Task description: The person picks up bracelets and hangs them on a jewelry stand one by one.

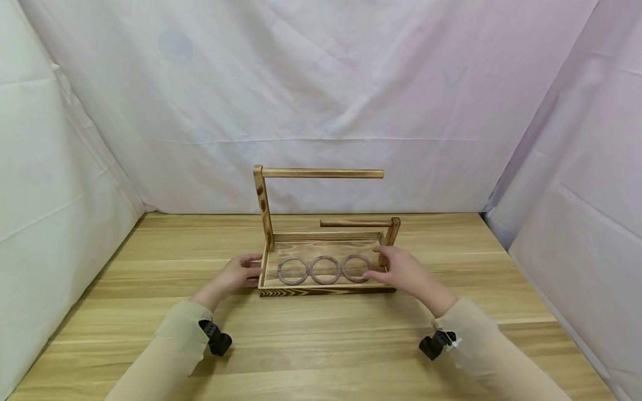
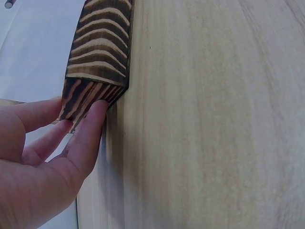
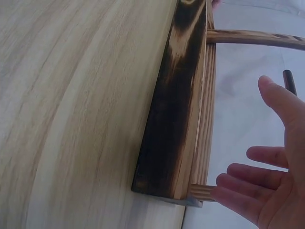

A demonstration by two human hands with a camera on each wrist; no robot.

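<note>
Rectangular tray of scorched, dark-grained wood [image 1: 326, 291] sits on the light wood-grain desk [image 1: 321, 351], nearer its far edge than the foreground and well apart from the left and right edges. A broad stretch of desktop runs from the tray's front wall toward the viewer, crossed at each side by a forearm in a pale sleeve. White cloth [image 1: 321, 100] rises behind the far edge and along both sides. Three round, translucent grey-brown rings [image 1: 325, 282] lie in a row inside the tray, toward its front wall. Overhead obstruction: a tall wooden post [image 1: 263, 207] near the tray's back left corner carries a long bar [image 1: 323, 173] reaching rightward; a shorter post at the right end, partly hidden, carries a lower bar [image 1: 355, 223] reaching leftward. Left hand [image 1: 236, 275]: fingers extended, tips touching the tray's left end. Right hand [image 1: 403, 270]: fingers spread at the right end, thumb at the rightmost ring; contact there cannot be confirmed.
</note>
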